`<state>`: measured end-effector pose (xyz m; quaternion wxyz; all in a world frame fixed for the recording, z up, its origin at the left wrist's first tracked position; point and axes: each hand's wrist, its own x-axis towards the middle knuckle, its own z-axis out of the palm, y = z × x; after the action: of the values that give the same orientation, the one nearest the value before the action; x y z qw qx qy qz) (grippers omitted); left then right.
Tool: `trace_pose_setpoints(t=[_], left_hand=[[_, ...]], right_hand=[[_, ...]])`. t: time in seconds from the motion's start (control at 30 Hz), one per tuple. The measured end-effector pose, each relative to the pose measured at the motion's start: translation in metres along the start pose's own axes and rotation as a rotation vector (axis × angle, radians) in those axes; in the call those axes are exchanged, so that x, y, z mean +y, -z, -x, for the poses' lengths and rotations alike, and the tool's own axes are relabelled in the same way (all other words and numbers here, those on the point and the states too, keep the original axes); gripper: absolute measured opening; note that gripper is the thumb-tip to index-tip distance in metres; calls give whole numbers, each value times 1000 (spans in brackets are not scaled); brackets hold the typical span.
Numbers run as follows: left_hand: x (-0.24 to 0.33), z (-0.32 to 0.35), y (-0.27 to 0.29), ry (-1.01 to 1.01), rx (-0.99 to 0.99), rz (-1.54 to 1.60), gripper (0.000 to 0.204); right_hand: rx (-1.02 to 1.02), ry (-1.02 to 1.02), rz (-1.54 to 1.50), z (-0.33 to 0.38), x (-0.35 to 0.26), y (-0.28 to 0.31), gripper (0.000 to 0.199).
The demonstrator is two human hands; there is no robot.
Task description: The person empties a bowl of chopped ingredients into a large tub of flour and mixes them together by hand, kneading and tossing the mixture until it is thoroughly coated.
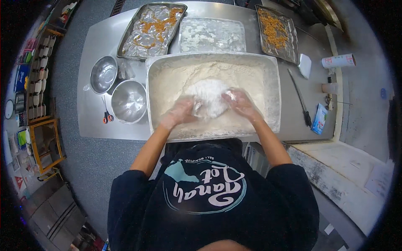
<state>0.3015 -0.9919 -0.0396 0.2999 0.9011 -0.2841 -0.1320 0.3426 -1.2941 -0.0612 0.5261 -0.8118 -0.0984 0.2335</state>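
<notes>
A large rectangular metal tub in front of me holds cream-coloured flour. In its middle lies a heap of whiter powder. My left hand is at the heap's left side, its fingers apart and partly sunk in powder. Opposite it, my right hand reaches the heap's right side with loosely bent, spread fingers. Both hands seem to wear thin clear gloves dusted white. Powder hides some fingertips.
Two steel bowls and orange-handled scissors lie left of the tub. Behind it are a floury board and two foil-lined trays with orange-brown crumbs. On the right lie a long dark-handled tool and a blue packet.
</notes>
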Motion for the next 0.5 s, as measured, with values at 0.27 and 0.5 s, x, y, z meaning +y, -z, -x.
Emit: trace_pose_setpoints(t=[0.27, 0.5], left_hand=[[-7, -10, 19, 978, -112, 250, 60], [-15, -55, 10, 823, 85, 917, 72]], right_hand=[[203, -605, -1, 18, 50, 47, 67], [319, -444, -414, -40, 8, -5, 72]])
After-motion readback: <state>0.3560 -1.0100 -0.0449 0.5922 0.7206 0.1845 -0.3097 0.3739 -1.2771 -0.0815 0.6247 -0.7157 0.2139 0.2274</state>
